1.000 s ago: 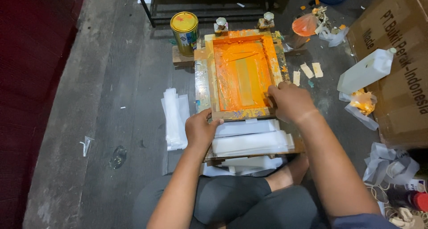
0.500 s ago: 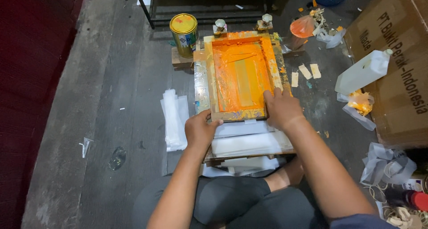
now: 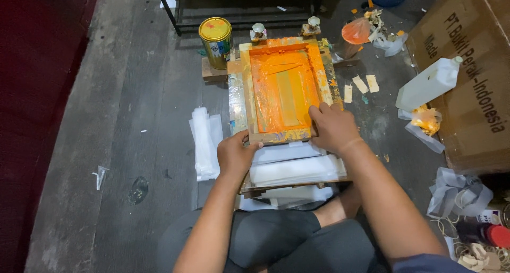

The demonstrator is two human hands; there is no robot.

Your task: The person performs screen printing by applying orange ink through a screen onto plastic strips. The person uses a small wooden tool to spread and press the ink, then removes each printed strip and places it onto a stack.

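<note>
A wooden screen-printing frame, its mesh coated in orange ink, lies on a board on the floor in front of me. My left hand grips the frame's near left corner, fingers curled over the edge. My right hand holds the near right corner, with its fingers over the bottom rail. A stack of white plastic sheets lies on the board just below the frame, between my hands and my crossed legs.
A yellow-lidded paint can stands at the frame's far left. More white sheets lie to the left. A white plastic jug and a cardboard box sit on the right, with an orange bag behind.
My right hand has slid from the frame's right rail down to its near right corner. My left hand has stayed at the near left corner.
</note>
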